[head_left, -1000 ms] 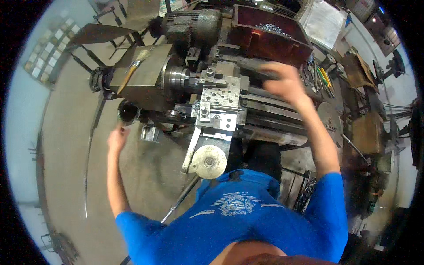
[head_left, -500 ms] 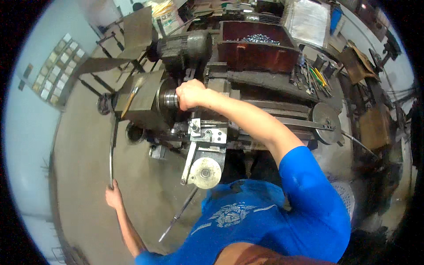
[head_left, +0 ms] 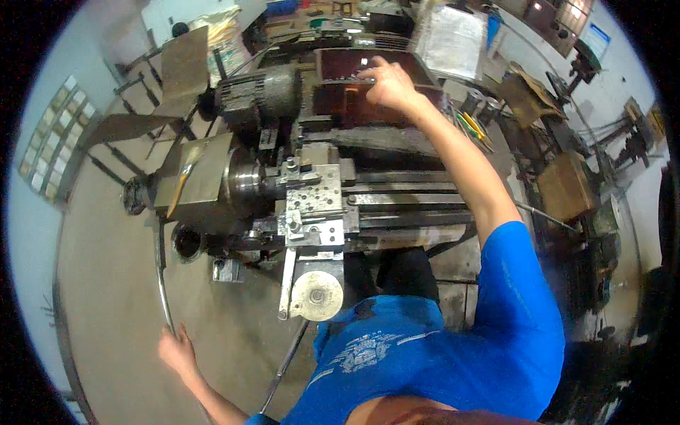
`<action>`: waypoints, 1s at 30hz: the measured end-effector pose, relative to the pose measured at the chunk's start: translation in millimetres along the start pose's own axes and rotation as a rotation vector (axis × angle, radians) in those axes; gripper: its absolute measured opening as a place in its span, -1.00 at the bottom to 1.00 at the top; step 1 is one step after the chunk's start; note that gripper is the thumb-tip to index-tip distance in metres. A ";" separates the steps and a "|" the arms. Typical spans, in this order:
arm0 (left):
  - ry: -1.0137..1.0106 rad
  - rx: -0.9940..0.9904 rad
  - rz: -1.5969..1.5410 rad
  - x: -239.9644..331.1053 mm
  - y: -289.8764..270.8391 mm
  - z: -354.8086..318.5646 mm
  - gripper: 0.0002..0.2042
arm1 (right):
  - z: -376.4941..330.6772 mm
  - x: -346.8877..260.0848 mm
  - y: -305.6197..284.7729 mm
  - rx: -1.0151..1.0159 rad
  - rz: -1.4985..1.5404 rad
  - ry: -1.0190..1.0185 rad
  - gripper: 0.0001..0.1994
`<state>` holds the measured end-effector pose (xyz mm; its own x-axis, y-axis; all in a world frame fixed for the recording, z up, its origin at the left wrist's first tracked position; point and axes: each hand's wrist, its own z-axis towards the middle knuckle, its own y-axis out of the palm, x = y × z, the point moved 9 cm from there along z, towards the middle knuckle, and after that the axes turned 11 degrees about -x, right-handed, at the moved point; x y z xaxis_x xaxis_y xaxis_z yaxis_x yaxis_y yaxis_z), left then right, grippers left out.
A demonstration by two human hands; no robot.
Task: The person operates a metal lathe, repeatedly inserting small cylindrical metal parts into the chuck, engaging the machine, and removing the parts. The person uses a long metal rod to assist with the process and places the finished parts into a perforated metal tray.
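My left hand (head_left: 177, 348) is closed around the lower end of a long metal lever (head_left: 162, 287), which comes down from the headstock of a lathe (head_left: 202, 177). Above a dark red bin (head_left: 340, 103) behind the lathe bed, my right hand (head_left: 392, 85) reaches out with its fingers apart. A small bright piece (head_left: 364, 62) shows just beyond those fingertips; whether it is in the air or lying in the bin I cannot tell. The chuck (head_left: 246, 177) faces the tool slide (head_left: 315, 200), and a pale round handwheel (head_left: 317, 296) sits at the slide's near end.
A brush (head_left: 185, 177) with a wooden handle lies on the headstock cover. Behind it stands a motor (head_left: 258, 95). Wrenches and yellow-green handled tools (head_left: 473, 126) lie right of the bin. A metal rod (head_left: 287, 361) slants down near my body.
My right hand has gone from the chuck to over the red bin, far and to the right. My left hand has moved slightly with the lever. The tool slide stands nearer the chuck.
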<state>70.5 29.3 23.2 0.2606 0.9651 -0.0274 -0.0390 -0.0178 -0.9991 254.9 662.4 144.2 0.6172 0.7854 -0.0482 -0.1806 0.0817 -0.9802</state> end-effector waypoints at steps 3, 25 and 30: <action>0.376 0.227 -0.317 62.6 -51.6 -12.8 -0.70 | -34.4 19.4 -31.8 0.191 0.072 -0.045 -0.50; 1.496 -0.110 -0.550 332.3 -118.8 -75.5 -0.73 | -745.0 252.5 143.5 -0.633 0.040 1.167 -0.79; 1.573 -0.096 -0.430 343.3 -116.5 -100.2 -0.75 | -731.4 262.7 158.4 -0.833 -0.032 1.102 -0.73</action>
<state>261.2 336.5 126.9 0.9087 -0.2977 0.2927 0.3328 0.0932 -0.9384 948.5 432.9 -164.3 0.9640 -0.1283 0.2328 0.1103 -0.6037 -0.7895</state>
